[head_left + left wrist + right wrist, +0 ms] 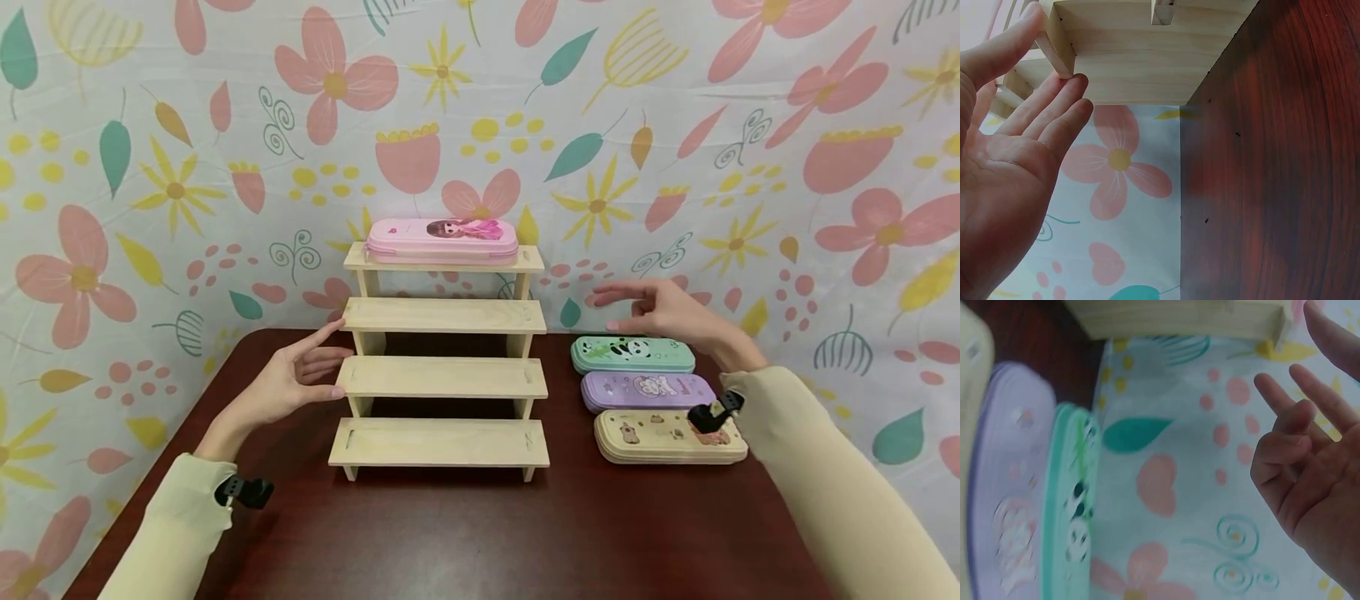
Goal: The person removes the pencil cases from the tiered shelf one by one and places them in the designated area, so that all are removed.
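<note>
A light wooden stepped rack with several tiers stands on the table. On its top tier lies a pink pencil case with a doll picture. My left hand touches the rack's left side, thumb and fingertips at the ends of the middle tiers; the left wrist view shows the fingers against the wood. My right hand is in the air above a green panda pencil case, holding nothing, some fingers bent and others extended. Below the green case lie a purple pencil case and a cream pencil case.
The dark red-brown table carries the rack and the row of cases to its right. A floral cloth hangs right behind the table. Each sleeve cuff has a black wrist device strapped on.
</note>
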`<state>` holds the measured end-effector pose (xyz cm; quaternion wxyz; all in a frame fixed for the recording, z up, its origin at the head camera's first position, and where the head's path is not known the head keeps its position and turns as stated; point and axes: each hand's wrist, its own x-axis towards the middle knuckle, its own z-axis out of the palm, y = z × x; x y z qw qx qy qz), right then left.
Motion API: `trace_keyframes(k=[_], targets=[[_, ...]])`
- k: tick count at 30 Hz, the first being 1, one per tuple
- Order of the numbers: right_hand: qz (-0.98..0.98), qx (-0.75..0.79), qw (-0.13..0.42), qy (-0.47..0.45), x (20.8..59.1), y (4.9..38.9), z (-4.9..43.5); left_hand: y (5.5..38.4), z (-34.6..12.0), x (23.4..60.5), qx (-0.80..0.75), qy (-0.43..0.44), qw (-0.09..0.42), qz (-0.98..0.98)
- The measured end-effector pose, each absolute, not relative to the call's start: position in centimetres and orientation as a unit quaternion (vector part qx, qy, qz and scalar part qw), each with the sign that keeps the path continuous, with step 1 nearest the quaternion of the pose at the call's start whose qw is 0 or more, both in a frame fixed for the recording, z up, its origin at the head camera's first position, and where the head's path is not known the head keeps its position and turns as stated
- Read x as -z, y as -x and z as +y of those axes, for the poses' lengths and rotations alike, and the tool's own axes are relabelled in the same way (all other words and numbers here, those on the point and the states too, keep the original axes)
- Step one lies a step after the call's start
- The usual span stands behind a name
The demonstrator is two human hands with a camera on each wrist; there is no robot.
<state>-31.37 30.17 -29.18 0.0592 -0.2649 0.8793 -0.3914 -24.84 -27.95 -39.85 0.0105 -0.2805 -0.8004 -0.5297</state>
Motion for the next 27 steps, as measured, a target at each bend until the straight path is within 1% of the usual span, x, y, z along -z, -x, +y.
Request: trace_keyframes(k=[4, 8, 11, 18, 22, 27], targets=[[0.88, 0.399, 0.04, 0.254, 28.5, 32.3, 28.0, 24.9, -27.9, 39.9, 0.531, 0.28, 0.01, -0.8], [0.871, 0.421, 0.039, 0.25, 27.9, 33.4, 26.0, 24.8, -28.0, 40.0, 0.53, 0.277, 0.01, -0.802], [0.865, 0.435, 0.026, 0.25, 27.6, 34.4, 24.5, 24.7, -28.0, 40.0, 0.528, 0.277, 0.01, -0.803], [0.866, 0.432, -0.027, 0.25, 26.7, 35.9, 21.6, 25.0, -27.9, 39.8, 0.527, 0.276, 0.011, -0.804], [0.872, 0.419, -0.029, 0.251, 26.3, 36.8, 20.2, 25.0, -27.9, 39.7, 0.528, 0.274, 0.006, -0.804], [0.871, 0.423, -0.015, 0.25, 25.9, 38.1, 18.7, 24.8, -27.9, 39.7, 0.531, 0.273, 0.005, -0.802]])
